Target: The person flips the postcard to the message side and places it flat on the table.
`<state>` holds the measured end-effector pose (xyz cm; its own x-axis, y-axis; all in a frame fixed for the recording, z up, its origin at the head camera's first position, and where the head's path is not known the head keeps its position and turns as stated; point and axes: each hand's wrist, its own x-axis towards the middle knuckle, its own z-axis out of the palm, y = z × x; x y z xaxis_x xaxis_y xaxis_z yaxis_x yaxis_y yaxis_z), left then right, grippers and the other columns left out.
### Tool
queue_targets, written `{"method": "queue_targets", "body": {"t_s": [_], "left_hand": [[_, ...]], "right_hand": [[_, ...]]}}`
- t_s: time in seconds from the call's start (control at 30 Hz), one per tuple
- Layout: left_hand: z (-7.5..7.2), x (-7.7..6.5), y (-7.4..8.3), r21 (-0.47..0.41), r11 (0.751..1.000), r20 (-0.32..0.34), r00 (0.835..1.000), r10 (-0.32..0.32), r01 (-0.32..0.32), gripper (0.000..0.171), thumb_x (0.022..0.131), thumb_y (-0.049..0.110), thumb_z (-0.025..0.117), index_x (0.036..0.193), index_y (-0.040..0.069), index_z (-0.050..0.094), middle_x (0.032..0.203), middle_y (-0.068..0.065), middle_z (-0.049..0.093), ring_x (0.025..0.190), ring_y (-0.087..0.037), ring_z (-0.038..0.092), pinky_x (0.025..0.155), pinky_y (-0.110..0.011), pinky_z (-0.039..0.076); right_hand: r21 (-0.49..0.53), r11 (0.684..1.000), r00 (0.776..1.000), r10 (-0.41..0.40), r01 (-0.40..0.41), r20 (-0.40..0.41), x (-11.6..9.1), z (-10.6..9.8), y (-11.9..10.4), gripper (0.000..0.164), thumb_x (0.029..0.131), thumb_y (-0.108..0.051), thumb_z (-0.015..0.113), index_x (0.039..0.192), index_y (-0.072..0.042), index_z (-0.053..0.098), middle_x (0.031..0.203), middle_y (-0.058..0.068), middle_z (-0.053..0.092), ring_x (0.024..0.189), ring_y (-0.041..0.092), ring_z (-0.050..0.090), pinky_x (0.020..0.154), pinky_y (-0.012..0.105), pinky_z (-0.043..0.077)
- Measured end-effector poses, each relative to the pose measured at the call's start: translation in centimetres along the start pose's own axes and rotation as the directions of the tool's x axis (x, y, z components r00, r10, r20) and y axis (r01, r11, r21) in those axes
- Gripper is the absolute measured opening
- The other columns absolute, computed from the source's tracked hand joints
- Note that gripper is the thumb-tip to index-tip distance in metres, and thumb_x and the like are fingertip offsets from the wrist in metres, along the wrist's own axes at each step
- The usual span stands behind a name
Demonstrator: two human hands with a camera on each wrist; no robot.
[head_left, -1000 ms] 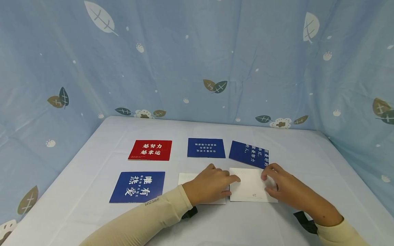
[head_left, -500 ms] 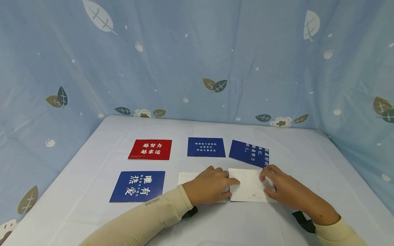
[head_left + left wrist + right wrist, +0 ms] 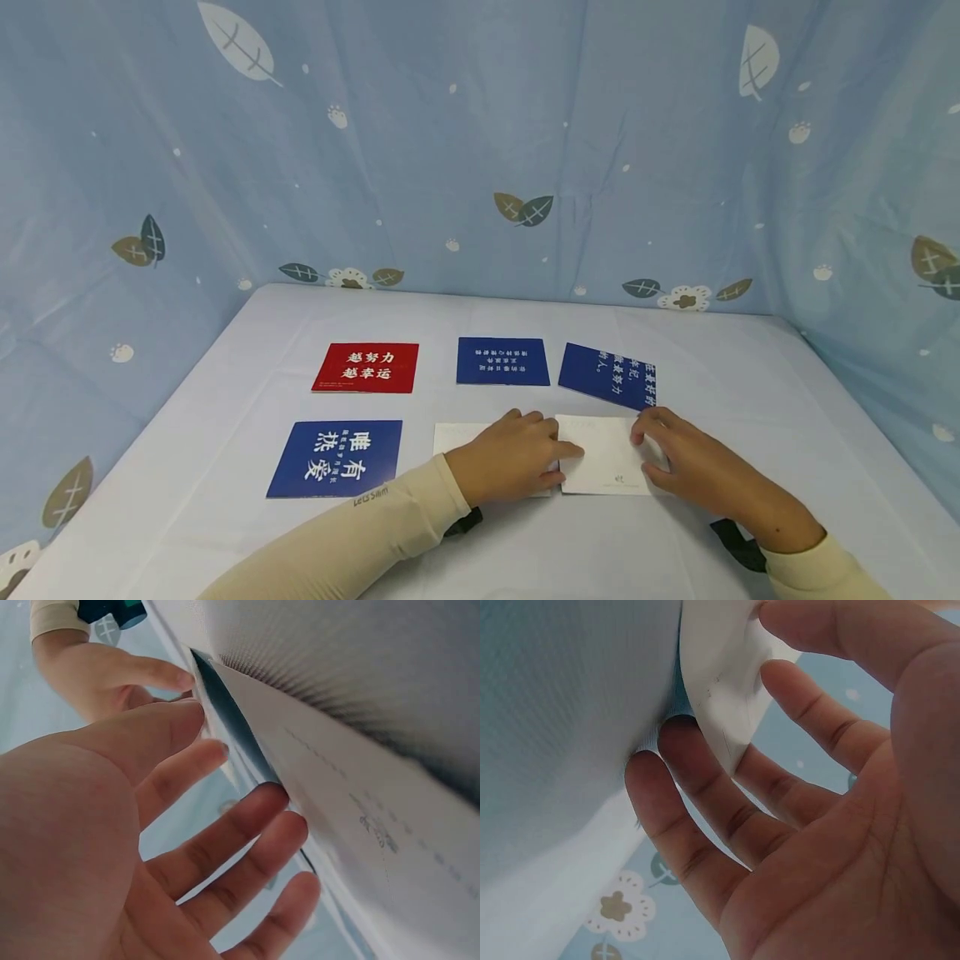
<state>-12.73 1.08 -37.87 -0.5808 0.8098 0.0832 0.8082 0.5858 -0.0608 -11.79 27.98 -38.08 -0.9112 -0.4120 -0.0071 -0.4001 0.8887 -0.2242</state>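
Observation:
A white card (image 3: 603,458) with a small printed mark lies between the two hands. My left hand (image 3: 510,458) rests over a second white card (image 3: 453,433), partly hiding it, and its index finger reaches onto the first card's left part. In the left wrist view its fingers (image 3: 262,847) are loosely spread along a card edge. At the first card's right edge is my right hand (image 3: 690,458), thumb and index fingertips at the card's face. Its other fingers (image 3: 686,806) extend beside the card's corner in the right wrist view.
Across the back of the white-covered table (image 3: 720,358) lie a red card (image 3: 367,367), a blue card (image 3: 502,361) and a tilted blue card (image 3: 607,375). Another blue card (image 3: 335,458) is at front left, near my left sleeve. A leaf-patterned curtain (image 3: 480,150) stands behind.
The white card between the hands has shifted slightly left, its left edge nearer the other white card. My right hand has moved a little left with it; the left hand stays nearly still.

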Motion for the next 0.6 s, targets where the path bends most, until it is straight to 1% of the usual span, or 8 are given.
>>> {"method": "queue_targets", "body": {"t_s": [0.1,0.2,0.43,0.6], "left_hand": [[-0.09,-0.17,-0.03,-0.021,1.0,0.015,1.0,0.004,-0.004,0.029,0.095,0.041,0.068,0.123,0.036,0.069,0.104,0.007,0.068,0.092,-0.009,0.059,0.074,-0.025,0.049],[-0.13,-0.27,-0.07,-0.041,0.999,0.03,1.0,0.01,-0.009,0.024,0.095,0.04,0.068,0.118,0.037,0.071,0.104,0.007,0.066,0.093,-0.009,0.057,0.075,-0.025,0.047],[0.12,-0.34,-0.11,-0.024,1.0,0.038,0.999,0.017,-0.016,0.024,0.094,0.04,0.068,0.118,0.039,0.07,0.104,0.007,0.064,0.093,-0.009,0.055,0.072,-0.025,0.046],[0.1,-0.35,-0.12,-0.016,1.0,0.043,0.999,0.015,-0.014,0.026,0.094,0.041,0.068,0.12,0.04,0.07,0.105,0.008,0.064,0.096,-0.009,0.056,0.073,-0.025,0.047]], "right_hand": [[-0.018,1.0,1.0,-0.004,0.004,-0.004,-0.06,0.11,-0.03,0.035,0.079,-0.014,0.083,0.1,-0.023,0.057,0.129,0.012,0.06,0.109,0.029,0.06,0.092,0.049,0.056],[-0.033,0.999,1.0,-0.006,0.006,-0.011,-0.1,0.27,0.02,0.033,0.079,-0.014,0.083,0.098,-0.023,0.058,0.13,0.013,0.06,0.111,0.031,0.059,0.094,0.052,0.055],[-0.047,0.999,0.999,-0.022,0.02,-0.037,-0.09,0.42,0.16,0.031,0.079,-0.013,0.082,0.096,-0.024,0.059,0.131,0.012,0.062,0.108,0.028,0.057,0.094,0.051,0.054],[-0.055,0.998,0.999,-0.028,0.026,-0.047,-0.09,0.39,0.15,0.03,0.078,-0.013,0.082,0.095,-0.024,0.06,0.129,0.013,0.063,0.11,0.031,0.058,0.095,0.053,0.053]]}}
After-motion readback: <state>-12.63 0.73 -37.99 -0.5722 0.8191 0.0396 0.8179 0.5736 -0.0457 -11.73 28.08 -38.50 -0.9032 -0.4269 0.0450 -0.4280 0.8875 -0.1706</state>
